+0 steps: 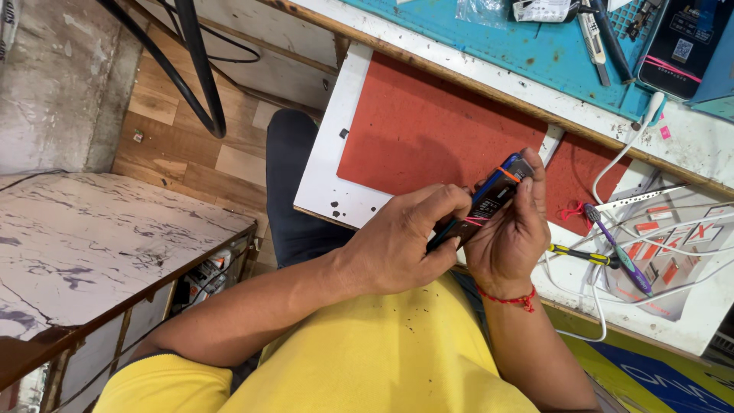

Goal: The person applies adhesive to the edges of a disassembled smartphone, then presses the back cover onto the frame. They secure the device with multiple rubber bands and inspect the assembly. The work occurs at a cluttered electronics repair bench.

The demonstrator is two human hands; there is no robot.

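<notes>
My right hand, with a red thread around its wrist, is closed around a small dark phone-like device that has an orange band near its top end. It is held just above the front edge of a red mat. My left hand pinches a thin dark tool whose tip rests against the lower end of the device. The two hands touch each other around it. My fingers hide most of the device's lower part.
The red mat lies on a white board. To the right are a yellow-and-black screwdriver, a purple-handled tool and white cables. A teal mat holds tools and a phone. A marble-patterned table stands at the left.
</notes>
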